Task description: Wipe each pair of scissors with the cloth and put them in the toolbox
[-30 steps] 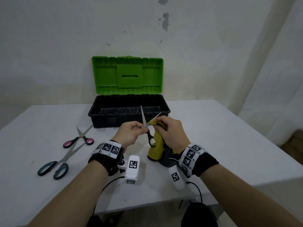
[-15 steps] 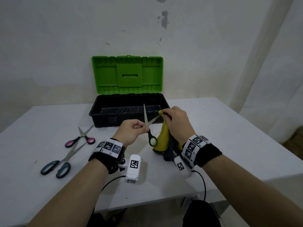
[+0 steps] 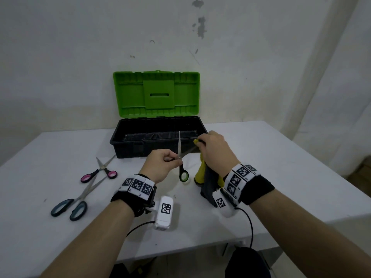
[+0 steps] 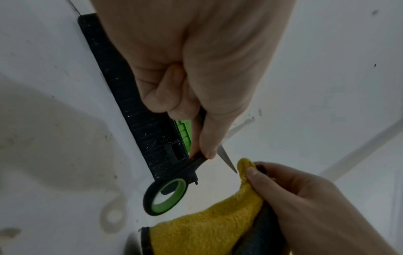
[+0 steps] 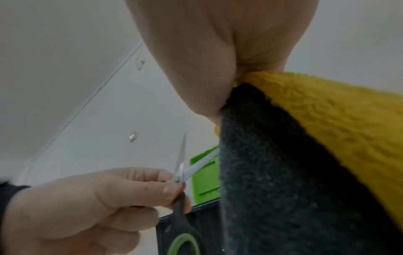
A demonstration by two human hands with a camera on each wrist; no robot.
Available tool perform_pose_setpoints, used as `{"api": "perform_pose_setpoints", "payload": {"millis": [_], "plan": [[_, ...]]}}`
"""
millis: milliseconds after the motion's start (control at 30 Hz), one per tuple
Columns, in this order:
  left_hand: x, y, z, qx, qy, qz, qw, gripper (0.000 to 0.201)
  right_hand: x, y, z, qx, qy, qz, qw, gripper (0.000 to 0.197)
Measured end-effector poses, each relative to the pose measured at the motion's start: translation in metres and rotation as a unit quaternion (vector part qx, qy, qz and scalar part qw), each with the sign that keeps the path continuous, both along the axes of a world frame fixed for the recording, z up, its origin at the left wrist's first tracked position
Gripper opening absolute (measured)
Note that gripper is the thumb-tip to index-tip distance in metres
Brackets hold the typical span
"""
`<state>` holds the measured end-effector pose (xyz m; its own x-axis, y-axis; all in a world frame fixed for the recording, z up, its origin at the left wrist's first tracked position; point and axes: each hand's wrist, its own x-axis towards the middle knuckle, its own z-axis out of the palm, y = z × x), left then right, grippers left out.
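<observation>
My left hand (image 3: 163, 164) pinches the green-handled scissors (image 3: 183, 173) near the pivot, blades spread apart, one pointing up and one slanting right. In the left wrist view the green-lined handle ring (image 4: 165, 196) hangs below my fingers. My right hand (image 3: 215, 151) grips the yellow and dark grey cloth (image 3: 208, 180) and holds a fold of it at the tip of the slanted blade (image 4: 226, 159). In the right wrist view the cloth (image 5: 305, 155) hides that blade's tip. The toolbox (image 3: 120, 140) stands open just behind, black tub with its green lid (image 3: 156, 95) upright.
Two more pairs lie on the white table (image 3: 281, 157) to the left: pink-handled scissors (image 3: 99, 173) and larger teal-handled scissors (image 3: 70, 207). The wall stands right behind the toolbox. The table's front edge runs below my wrists.
My right hand has slid the cloth outward along the slanted blade toward its tip, moving up and right toward the toolbox. The left hand kept its hold on the scissors.
</observation>
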<state>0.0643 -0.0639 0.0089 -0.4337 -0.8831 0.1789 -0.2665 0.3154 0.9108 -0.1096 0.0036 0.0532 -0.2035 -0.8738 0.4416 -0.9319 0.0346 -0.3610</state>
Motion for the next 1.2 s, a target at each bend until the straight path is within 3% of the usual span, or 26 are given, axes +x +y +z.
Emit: {"api": "perform_pose_setpoints", "payload": {"millis": [133,233,333,467,567,667,800,867,967,1033,1200], "plan": [[-0.003,0.002,0.001,-0.027,-0.032,-0.015,0.999,0.006,0.018,0.000,-0.013,0.047,0.022,0.069,0.996,0.022],[-0.001,0.002,0.001,-0.042,-0.045,-0.010,0.998,0.004,0.003,-0.007,-0.009,0.055,0.013,0.012,0.998,0.023],[0.002,0.001,0.001,0.033,0.012,-0.008,0.999,0.007,-0.017,-0.005,-0.004,-0.007,-0.019,-0.015,1.000,0.020],[0.000,0.004,0.007,0.185,0.093,-0.039,0.978,0.012,-0.009,0.007,-0.012,-0.082,-0.013,0.170,0.982,0.012],[-0.004,0.009,0.010,0.227,0.115,-0.077,0.964,0.006,-0.007,0.010,-0.022,-0.089,0.012,0.216,0.972,0.014],[-0.005,0.009,0.012,0.246,0.134,-0.084,0.956,0.006,-0.011,0.009,-0.023,-0.135,0.005,0.183,0.974,0.017],[-0.003,0.009,0.010,0.240,0.125,-0.083,0.959,0.005,-0.020,0.004,-0.020,-0.219,-0.079,0.068,0.970,0.014],[-0.003,0.009,0.008,0.235,0.120,-0.083,0.961,0.006,-0.019,0.005,-0.020,-0.240,-0.088,0.063,0.965,0.014],[-0.005,0.011,0.008,0.231,0.116,-0.081,0.963,0.007,-0.004,0.012,-0.027,-0.193,-0.028,0.157,0.968,0.017],[-0.005,0.012,0.009,0.227,0.112,-0.082,0.964,0.006,-0.003,0.012,-0.032,-0.171,0.004,0.168,0.971,0.018],[0.000,0.011,0.007,0.193,0.087,-0.071,0.975,0.006,-0.024,0.003,-0.017,-0.178,-0.076,0.031,0.981,0.019]]}}
